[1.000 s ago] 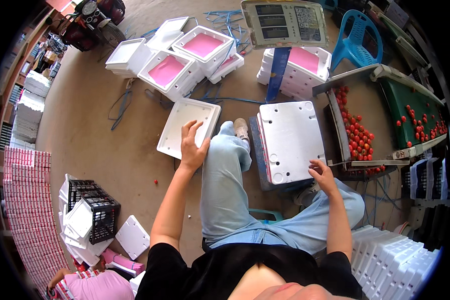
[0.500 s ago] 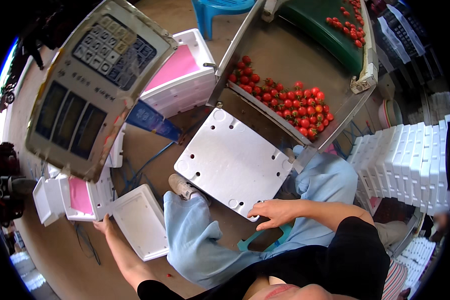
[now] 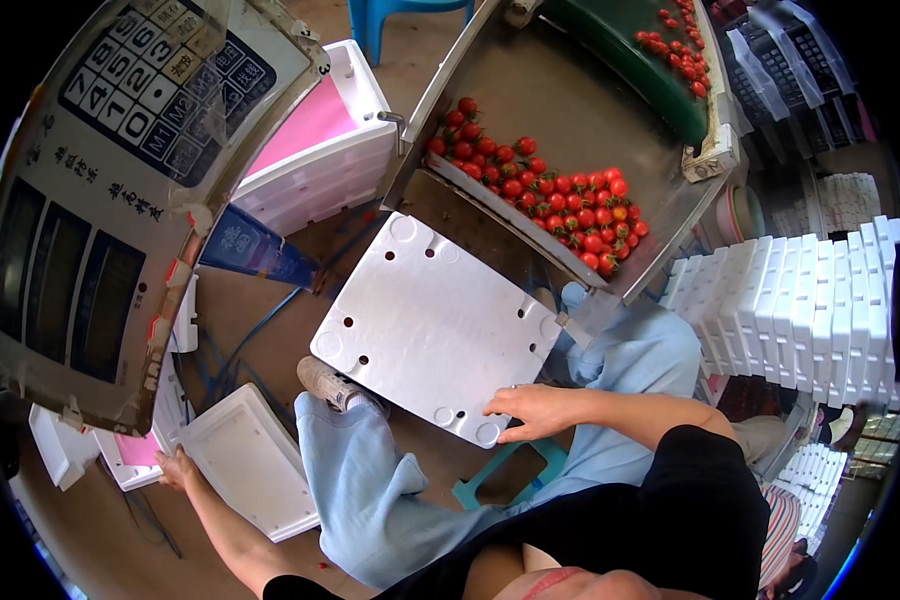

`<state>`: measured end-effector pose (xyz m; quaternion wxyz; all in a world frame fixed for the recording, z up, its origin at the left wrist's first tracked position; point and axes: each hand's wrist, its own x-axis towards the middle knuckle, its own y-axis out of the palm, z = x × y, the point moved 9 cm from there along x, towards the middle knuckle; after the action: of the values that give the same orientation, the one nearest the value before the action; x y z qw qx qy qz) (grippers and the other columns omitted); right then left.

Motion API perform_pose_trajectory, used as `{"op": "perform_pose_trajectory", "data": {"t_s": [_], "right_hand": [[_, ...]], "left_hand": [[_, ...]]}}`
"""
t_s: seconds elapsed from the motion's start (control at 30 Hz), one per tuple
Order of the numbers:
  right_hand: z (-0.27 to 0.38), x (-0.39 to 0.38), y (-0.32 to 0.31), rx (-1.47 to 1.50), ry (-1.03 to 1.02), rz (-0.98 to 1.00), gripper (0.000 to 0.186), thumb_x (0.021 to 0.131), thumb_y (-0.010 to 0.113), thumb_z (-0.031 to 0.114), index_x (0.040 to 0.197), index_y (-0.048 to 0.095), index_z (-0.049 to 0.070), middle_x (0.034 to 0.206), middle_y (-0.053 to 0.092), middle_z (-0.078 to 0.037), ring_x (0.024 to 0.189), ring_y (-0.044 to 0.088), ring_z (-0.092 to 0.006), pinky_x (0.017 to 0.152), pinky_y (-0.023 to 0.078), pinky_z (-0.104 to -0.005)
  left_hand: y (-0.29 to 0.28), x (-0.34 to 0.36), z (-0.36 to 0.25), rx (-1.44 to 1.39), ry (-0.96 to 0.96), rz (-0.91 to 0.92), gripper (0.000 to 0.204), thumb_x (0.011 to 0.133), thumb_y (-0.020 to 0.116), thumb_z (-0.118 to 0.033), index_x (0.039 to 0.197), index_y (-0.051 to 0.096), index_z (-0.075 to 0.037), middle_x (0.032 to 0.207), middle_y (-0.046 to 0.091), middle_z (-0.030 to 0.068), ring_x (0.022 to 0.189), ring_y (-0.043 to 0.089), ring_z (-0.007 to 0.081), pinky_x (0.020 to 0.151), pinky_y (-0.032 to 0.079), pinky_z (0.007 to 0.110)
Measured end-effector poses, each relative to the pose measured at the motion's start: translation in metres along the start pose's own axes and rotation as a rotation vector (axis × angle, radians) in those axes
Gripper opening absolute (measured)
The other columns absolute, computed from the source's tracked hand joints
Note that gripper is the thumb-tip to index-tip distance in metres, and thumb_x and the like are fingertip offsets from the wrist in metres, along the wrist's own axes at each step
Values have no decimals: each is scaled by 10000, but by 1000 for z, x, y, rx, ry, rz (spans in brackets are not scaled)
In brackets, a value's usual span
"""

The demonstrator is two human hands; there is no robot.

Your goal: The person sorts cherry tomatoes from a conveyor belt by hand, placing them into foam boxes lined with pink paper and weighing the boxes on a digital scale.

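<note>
My left hand (image 3: 176, 470) reaches out at lower left, fingers curled on the edge of a white foam box with pink lining (image 3: 140, 448). An upturned white lid (image 3: 240, 462) lies beside it. My right hand (image 3: 525, 410) rests with fingers apart at the near edge of a flat white foam board (image 3: 435, 325) with holes, between my legs. A weighing scale display (image 3: 110, 250) on a blue post (image 3: 255, 250) looms at upper left. Right of it, a metal sorting tray (image 3: 580, 120) holds red cherry tomatoes (image 3: 560, 205), with more on the green chute (image 3: 625, 60).
Another pink-lined foam box (image 3: 315, 150) stands behind the post, near a blue chair (image 3: 400, 12). Stacked white foam pieces (image 3: 790, 310) and dark crates (image 3: 790, 90) stand at right. A teal stool (image 3: 490, 490) is under me; blue straps lie on the floor.
The view has swung rightward, bringing the scale and tomato tray nearer. My left hand has left its place over the lid for the pink-lined box; my right hand has settled on the board's edge.
</note>
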<state>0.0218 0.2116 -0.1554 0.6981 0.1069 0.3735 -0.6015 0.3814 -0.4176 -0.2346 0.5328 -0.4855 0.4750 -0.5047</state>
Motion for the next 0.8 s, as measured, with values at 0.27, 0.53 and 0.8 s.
{"op": "perform_pose_trajectory", "data": {"t_s": [0.27, 0.53, 0.8], "right_hand": [[11, -14, 10, -88, -144, -69, 505, 896, 648, 359, 1285, 543, 56, 1141, 588, -189, 1056, 586, -375, 914, 466, -444], [26, -48, 33, -252, -246, -13, 500, 878, 665, 343, 1254, 547, 37, 1139, 613, -213, 1066, 599, -400, 902, 482, -465], [13, -100, 29, -338, -294, 14, 403, 929, 574, 379, 1009, 677, -3, 971, 677, -221, 950, 639, -390, 820, 505, -451]], "left_hand": [[-163, -222, 38, -352, 250, -237, 458, 836, 738, -207, 1233, 574, -47, 1192, 585, 210, 1206, 442, 378, 994, 368, 491], [-340, -467, 29, -201, 560, -343, 435, 751, 792, -143, 1136, 629, -23, 1202, 555, 232, 1259, 407, 420, 1055, 315, 543], [-226, -611, -94, -374, 1001, -14, 365, 720, 792, -179, 1060, 691, -90, 961, 671, 101, 1201, 458, 429, 1120, 243, 587]]}}
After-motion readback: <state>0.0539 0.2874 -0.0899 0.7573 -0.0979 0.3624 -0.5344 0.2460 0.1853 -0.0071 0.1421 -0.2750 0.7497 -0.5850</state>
